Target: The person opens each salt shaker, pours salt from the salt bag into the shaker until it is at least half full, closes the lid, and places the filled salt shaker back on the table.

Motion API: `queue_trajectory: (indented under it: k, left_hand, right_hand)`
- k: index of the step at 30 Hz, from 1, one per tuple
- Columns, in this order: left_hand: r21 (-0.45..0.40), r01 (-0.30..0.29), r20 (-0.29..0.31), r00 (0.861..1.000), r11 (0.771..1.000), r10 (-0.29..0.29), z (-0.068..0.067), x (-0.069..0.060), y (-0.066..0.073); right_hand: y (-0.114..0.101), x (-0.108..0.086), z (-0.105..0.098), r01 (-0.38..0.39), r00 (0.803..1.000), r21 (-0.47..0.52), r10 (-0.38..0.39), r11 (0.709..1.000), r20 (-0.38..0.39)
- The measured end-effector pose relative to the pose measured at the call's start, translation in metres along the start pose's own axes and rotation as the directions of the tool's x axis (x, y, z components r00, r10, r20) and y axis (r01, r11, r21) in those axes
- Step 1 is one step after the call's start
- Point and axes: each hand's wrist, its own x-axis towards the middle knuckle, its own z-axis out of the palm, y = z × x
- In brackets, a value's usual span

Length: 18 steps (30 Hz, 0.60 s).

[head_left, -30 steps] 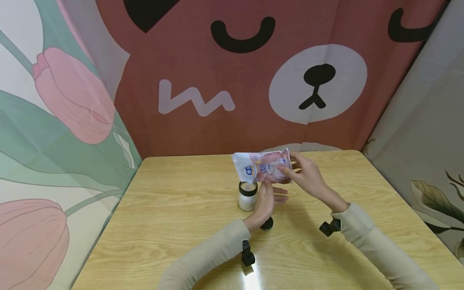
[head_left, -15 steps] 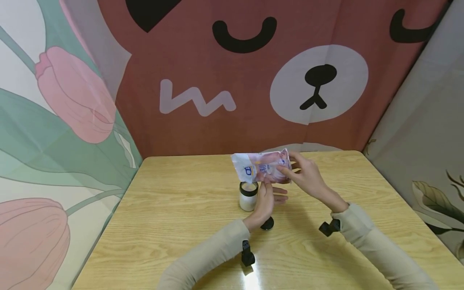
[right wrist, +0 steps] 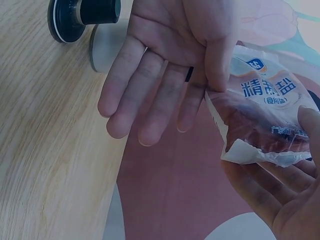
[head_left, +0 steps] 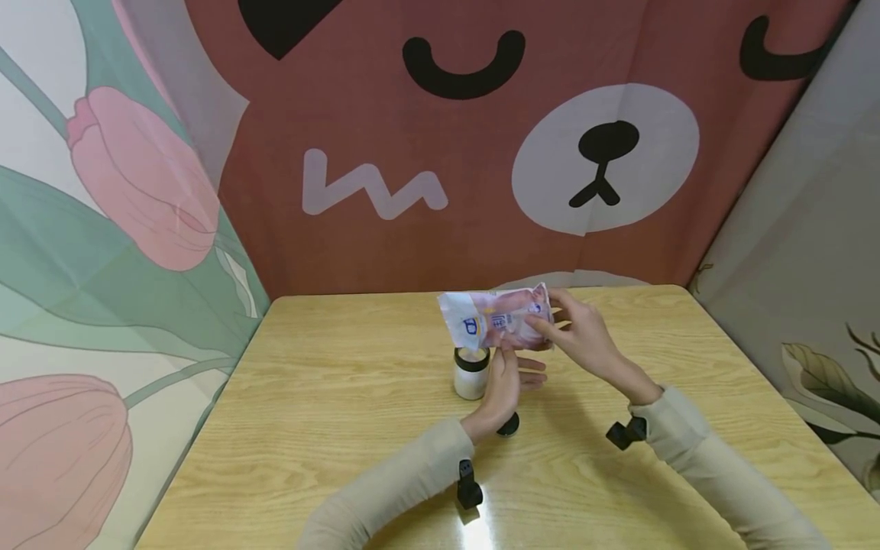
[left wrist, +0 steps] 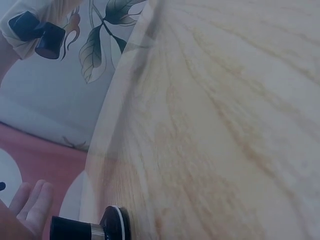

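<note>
A pink-and-white bag of salt (head_left: 505, 317) is held sideways above the table, its white end over a white jar with a black rim (head_left: 470, 378). My right hand (head_left: 584, 332) grips the bag's right end, thumb on the front and fingers behind. My left hand (head_left: 504, 389) is under the bag's lower edge. In the right wrist view the left thumb lies over the edge of the salt bag (right wrist: 265, 105), close to the index finger, while the other left fingers stretch out straight. The bag hides part of the jar's mouth.
A black round lid (head_left: 508, 425) lies on the wooden table (head_left: 330, 397) near the left wrist. Black wrist cameras are strapped to both sleeves. Printed cloths (head_left: 385, 252) hang behind and at both sides of the table.
The bag dips very slightly in the head view. Both hands otherwise keep almost the same pose and place.
</note>
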Motion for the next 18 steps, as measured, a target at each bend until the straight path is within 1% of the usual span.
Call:
queue_trajectory:
  k: [5, 10, 18]
  left_hand:
    - [-0.013, 0.007, -0.007, 1.0, 1.0, -0.007, 0.001, -0.0027, 0.0001]
    - [-0.028, -0.002, -0.017, 1.0, 1.0, 0.001, 0.0016, -0.0044, -0.0016]
    - [-0.029, -0.009, -0.017, 1.0, 1.0, 0.009, 0.0024, -0.0045, -0.0026]
  right_hand:
    - [-0.0007, -0.0007, 0.0001, 0.01, 1.0, 0.018, -0.01, 1.0, 0.006]
    - [-0.0011, -0.0011, 0.0003, 0.009, 1.0, 0.012, -0.009, 1.0, 0.008]
    - [-0.0022, -0.0016, -0.0006, 0.001, 1.0, 0.008, -0.001, 1.0, 0.012]
